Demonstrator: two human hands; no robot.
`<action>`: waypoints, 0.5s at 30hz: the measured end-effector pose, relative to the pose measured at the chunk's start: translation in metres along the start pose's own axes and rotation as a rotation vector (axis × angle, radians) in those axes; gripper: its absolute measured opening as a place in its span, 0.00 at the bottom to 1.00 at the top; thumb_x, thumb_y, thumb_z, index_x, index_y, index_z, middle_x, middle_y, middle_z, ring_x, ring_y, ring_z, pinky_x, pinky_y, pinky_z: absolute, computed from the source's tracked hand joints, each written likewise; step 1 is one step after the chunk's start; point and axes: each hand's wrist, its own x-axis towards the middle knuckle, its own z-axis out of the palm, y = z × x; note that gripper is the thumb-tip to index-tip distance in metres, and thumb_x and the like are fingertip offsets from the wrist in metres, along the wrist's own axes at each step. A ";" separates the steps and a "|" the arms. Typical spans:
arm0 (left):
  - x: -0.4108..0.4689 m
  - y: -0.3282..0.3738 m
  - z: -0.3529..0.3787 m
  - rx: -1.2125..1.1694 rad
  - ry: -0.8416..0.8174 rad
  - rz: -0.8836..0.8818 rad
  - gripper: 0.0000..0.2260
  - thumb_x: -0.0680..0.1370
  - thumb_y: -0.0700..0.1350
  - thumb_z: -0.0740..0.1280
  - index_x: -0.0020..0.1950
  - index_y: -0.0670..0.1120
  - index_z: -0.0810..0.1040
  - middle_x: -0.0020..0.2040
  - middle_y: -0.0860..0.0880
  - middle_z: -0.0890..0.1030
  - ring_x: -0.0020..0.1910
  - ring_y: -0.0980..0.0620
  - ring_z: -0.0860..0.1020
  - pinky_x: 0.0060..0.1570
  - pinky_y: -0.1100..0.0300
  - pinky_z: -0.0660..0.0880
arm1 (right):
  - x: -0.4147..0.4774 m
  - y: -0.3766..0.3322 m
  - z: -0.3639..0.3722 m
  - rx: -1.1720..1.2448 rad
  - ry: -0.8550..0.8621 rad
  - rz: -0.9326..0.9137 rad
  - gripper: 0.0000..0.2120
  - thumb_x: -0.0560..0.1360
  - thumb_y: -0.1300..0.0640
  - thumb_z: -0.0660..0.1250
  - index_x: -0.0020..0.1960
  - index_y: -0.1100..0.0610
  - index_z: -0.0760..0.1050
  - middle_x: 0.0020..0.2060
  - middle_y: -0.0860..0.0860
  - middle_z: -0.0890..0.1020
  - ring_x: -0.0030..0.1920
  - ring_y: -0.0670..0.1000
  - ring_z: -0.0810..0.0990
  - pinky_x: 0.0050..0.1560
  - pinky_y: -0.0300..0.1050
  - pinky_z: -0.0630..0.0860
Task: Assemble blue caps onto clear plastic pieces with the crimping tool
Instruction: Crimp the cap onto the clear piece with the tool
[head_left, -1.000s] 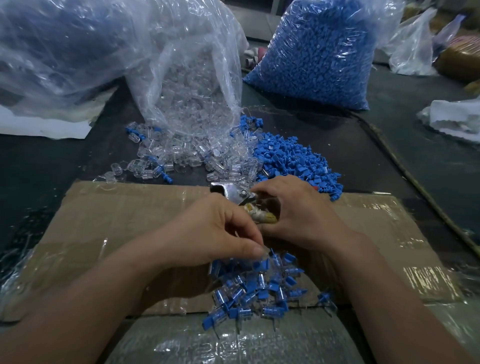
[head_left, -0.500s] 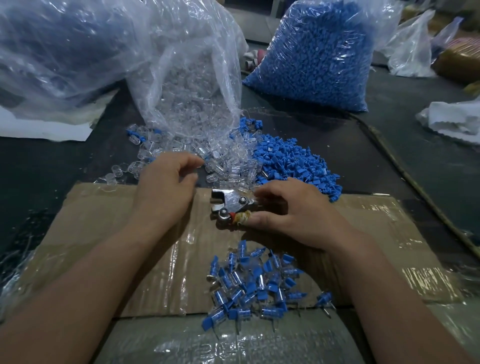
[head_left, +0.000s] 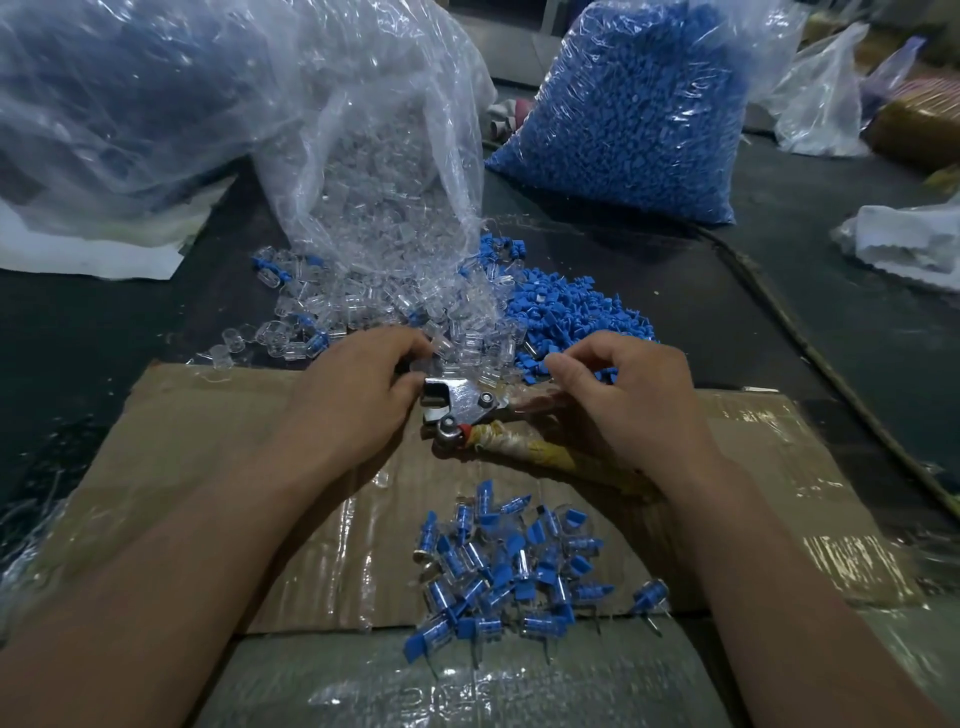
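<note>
The crimping tool (head_left: 457, 410) lies on the cardboard (head_left: 197, 415) at centre, btwn the two hands. Its long axis runs roughly left-right: metal head points left toward the left hand (head_left: 358, 395), and the tape-wrapped handles splay apart & trail right, slightly toward the person, passing under the right hand (head_left: 639, 405). Left hand: fingers curled, thumb tip just beside the tool head, index at the near edge of the clear plastic pieces (head_left: 374, 312); can't tell if it pinches one. Right hand: palm over the handles, thumb & index tips brought together just beside the near edge of the blue caps (head_left: 576, 312); can't tell whether they hold a cap, or whether the hidden fingers grip a handle. The clear pieces & blue caps lie in two touching heaps on the dark surface (head_left: 727, 322) just beyond the cardboard, clear on the left, blue on the right. Nearer the person than the tool, a small heap of assembled pieces (head_left: 509, 566), clear w/ blue caps, sits on the cardboard. Farther back, a bag of clear pieces (head_left: 384, 171) opens onto the clear heap, w/ a bag of blue caps (head_left: 623, 114) to its right.
</note>
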 end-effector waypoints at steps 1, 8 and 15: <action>0.000 0.001 0.000 -0.017 0.023 -0.008 0.08 0.75 0.42 0.66 0.53 0.48 0.78 0.49 0.50 0.79 0.50 0.50 0.75 0.51 0.55 0.70 | 0.000 0.000 0.000 0.000 0.018 0.014 0.09 0.72 0.46 0.65 0.35 0.43 0.70 0.32 0.37 0.74 0.36 0.37 0.73 0.35 0.26 0.64; -0.001 0.005 -0.005 -0.200 0.178 -0.057 0.04 0.76 0.40 0.65 0.46 0.50 0.75 0.40 0.55 0.75 0.43 0.54 0.75 0.43 0.62 0.68 | 0.004 0.008 0.001 -0.016 0.098 0.080 0.07 0.75 0.48 0.64 0.38 0.47 0.73 0.32 0.38 0.74 0.36 0.39 0.73 0.36 0.28 0.65; -0.013 0.028 -0.020 -0.893 0.129 -0.231 0.09 0.75 0.34 0.64 0.46 0.47 0.79 0.39 0.51 0.80 0.35 0.63 0.79 0.33 0.73 0.73 | 0.013 0.016 0.008 -0.090 -0.037 0.093 0.07 0.75 0.53 0.65 0.52 0.51 0.79 0.40 0.40 0.75 0.39 0.40 0.70 0.41 0.35 0.66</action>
